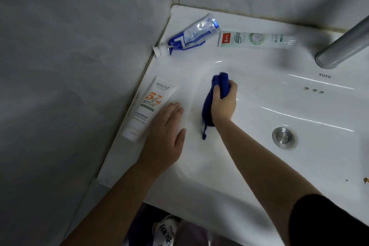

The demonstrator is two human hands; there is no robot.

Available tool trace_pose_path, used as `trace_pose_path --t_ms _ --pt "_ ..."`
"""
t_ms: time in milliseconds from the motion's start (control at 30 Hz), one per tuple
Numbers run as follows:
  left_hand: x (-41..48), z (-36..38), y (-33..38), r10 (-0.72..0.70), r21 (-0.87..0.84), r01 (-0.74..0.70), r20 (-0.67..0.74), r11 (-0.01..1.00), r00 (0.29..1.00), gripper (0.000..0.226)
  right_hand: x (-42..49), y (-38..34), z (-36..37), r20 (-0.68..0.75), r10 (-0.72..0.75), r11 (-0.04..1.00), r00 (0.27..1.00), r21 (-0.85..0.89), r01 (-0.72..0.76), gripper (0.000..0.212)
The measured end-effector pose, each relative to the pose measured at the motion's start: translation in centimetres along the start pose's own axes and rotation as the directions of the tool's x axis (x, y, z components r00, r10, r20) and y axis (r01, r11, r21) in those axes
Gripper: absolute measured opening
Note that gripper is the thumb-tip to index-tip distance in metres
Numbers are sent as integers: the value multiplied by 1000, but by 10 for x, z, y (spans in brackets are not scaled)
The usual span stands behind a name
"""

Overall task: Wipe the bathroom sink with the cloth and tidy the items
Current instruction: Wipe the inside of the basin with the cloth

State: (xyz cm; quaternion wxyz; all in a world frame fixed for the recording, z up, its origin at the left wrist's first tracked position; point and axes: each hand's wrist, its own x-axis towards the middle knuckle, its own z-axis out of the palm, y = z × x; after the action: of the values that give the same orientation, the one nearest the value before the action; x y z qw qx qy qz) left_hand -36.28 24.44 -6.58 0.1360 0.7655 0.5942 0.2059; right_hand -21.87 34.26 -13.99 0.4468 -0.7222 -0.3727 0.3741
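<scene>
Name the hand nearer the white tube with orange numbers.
Left. The left hand rests against the white tube; the right hand grips the blue cloth, apart to its right.

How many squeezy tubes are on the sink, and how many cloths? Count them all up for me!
Tubes: 3 (blue crumpled tube, green-and-white tube, white tube with orange print)
Cloths: 1 (blue cloth)
Total: 4

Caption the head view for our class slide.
Right hand grips blue cloth on sink; left hand flat beside white tube.
</scene>
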Motion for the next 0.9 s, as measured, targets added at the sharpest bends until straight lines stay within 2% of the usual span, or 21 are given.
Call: trace_pose_path --t_ms 33,67,167,233,300,333,433,500,533,567,600,667,700,733,767,833,867,900 --pt "-4 -5 3 -25 -42 24 0 999 1000 50 3 -9 7 -30 35 998 999 53 -34 31" --pt "-9 -9 5 -46 -89 46 2 995 999 50 -2 -13 9 -7 4 998 1000 63 -4 31" --pt "-30 -21 3 -66 -113 65 -10 991 998 48 -47 -5 -4 206 -157 983 966 123 133 27" --pt "-43 -24 0 -68 -85 66 -19 994 997 47 -88 17 -22 373 -191 980 908 127 154 31" --pt "-55 -24 -1 -78 -67 76 -23 995 997 49 -100 30 -34 454 -210 977 866 77 197 31" --pt "-61 -25 -1 -82 -62 80 -29 995 996 49 -91 26 -32 448 -191 980 874 41 193 29" --pt "-77 -27 2 -103 -51 101 -43 994 994 42 -40 -5 -10 260 -90 995 961 54 78 30" --pt "-91 -29 7 -148 -60 145 -64 988 987 42 -35 -22 -1 243 -112 988 963 128 83 32" --pt "-99 -29 10 -179 -73 174 -72 982 981 42 -49 -22 -3 291 -157 984 944 128 124 33" --pt "-107 -29 14 -204 -91 197 -77 976 976 42 -70 -20 -12 374 -227 974 899 112 199 36" --pt "-114 -27 17 -220 -112 210 -81 971 972 42 -94 -17 -25 490 -304 951 817 99 294 38" --pt "-125 -24 24 -246 -146 233 -78 961 966 43 -125 -8 -51 732 -394 862 556 84 500 39" --pt "-130 -24 27 -260 -154 246 -75 957 963 43 -126 -4 -56 798 -383 830 465 77 553 37" --pt "-133 -24 30 -275 -158 261 -75 952 958 44 -120 -8 -57 806 -362 833 468 55 551 36" --pt "-136 -24 33 -292 -158 277 -78 948 953 45 -111 -10 -54 779 -346 853 523 28 522 37" --pt "-142 -26 38 -324 -162 308 -87 938 942 46 -97 -12 -47 666 -238 939 707 -27 342 38" --pt "-145 -27 39 -343 -166 325 -93 931 935 46 -98 -14 -47 635 -164 973 755 -23 230 38" --pt "-147 -27 41 -363 -167 344 -102 924 926 47 -104 -11 -49 654 -119 983 747 -31 184 37"
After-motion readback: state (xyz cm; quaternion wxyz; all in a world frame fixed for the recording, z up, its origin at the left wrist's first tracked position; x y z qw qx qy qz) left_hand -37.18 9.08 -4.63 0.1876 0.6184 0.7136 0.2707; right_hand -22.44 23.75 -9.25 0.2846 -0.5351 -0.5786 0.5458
